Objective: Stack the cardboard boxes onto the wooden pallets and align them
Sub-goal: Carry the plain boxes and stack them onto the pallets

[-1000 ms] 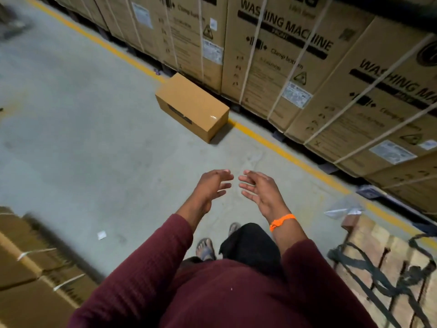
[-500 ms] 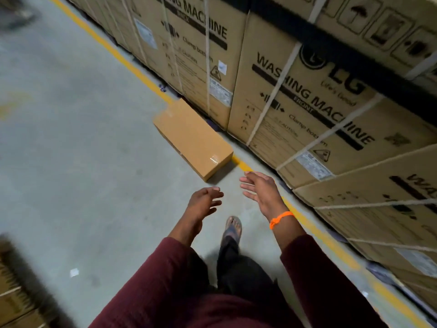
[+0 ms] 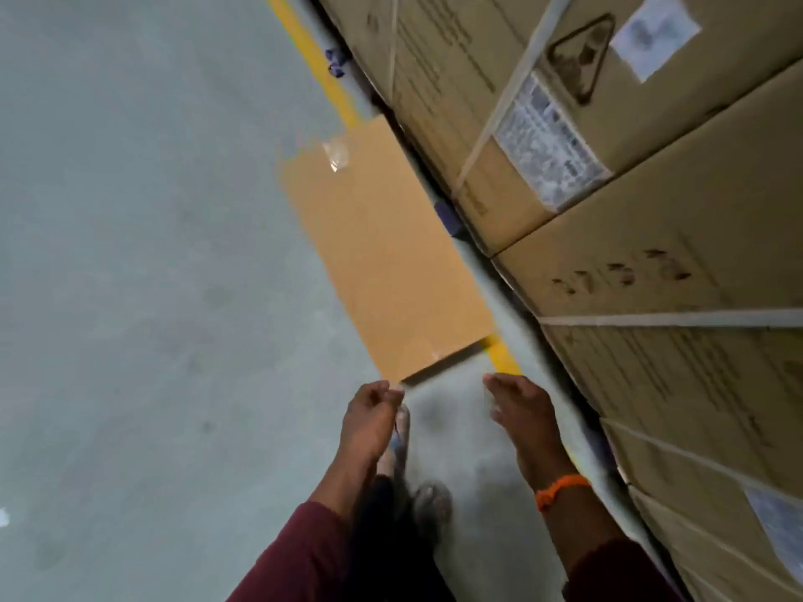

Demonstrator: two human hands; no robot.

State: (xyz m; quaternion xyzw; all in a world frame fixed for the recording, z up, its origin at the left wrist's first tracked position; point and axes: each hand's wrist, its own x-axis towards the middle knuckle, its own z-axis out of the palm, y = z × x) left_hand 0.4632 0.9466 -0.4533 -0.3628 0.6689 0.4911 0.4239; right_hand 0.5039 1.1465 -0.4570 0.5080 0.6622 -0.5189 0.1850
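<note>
L hand (image 3: 369, 421), R hand (image 3: 521, 410) nearer box (image 3: 382, 254) | fingers (image 3: 382, 389) loose, empty

Dim, flat indoor light, heavy motion blur throughout, slight glare on the cardboard box's (image 3: 382, 249) tape.

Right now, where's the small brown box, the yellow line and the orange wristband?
small brown box (image 3: 382, 262), head view, its top face.
yellow line (image 3: 322, 73), head view, far stretch.
orange wristband (image 3: 562, 491), head view, its middle.

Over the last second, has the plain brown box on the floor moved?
No. The brown box still lies over the yellow floor line beside the strapped cartons; only the view has closed in on it.
</note>
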